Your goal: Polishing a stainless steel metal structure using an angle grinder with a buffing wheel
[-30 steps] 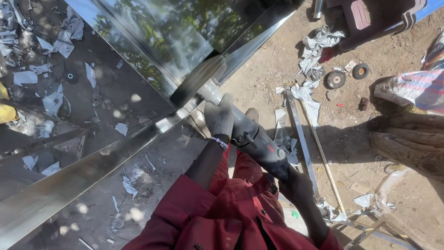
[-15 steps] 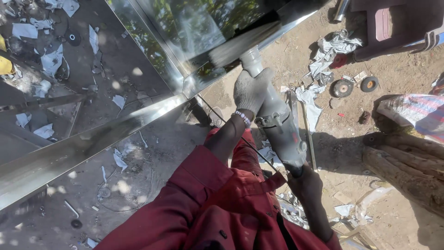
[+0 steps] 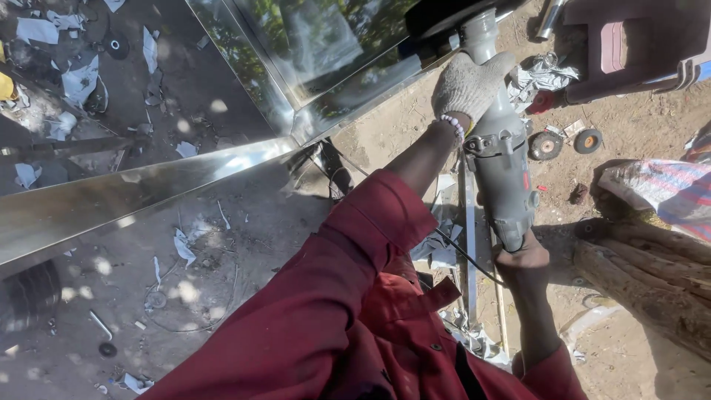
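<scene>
A large grey angle grinder (image 3: 505,172) points away from me, its head against the edge of a shiny steel sheet structure (image 3: 148,189). My left hand (image 3: 469,85), in a knitted work glove, grips the front of the grinder near its head. A bead bracelet sits at that wrist. My right hand (image 3: 523,256), bare, holds the rear end of the grinder body, where a black cable (image 3: 463,252) leaves it. My red sleeves fill the bottom of the head view.
Sandy ground lies to the right, with grinding discs (image 3: 546,146), crumpled paper scraps (image 3: 544,74), a dark red plastic stool (image 3: 629,44) and rough logs (image 3: 652,274). A thin steel bar (image 3: 469,244) lies under the grinder. The polished steel mirrors littered ground.
The grinder and both hands have moved forward and up along the steel edge. My view has shifted with them, and the stool and discs now sit closer.
</scene>
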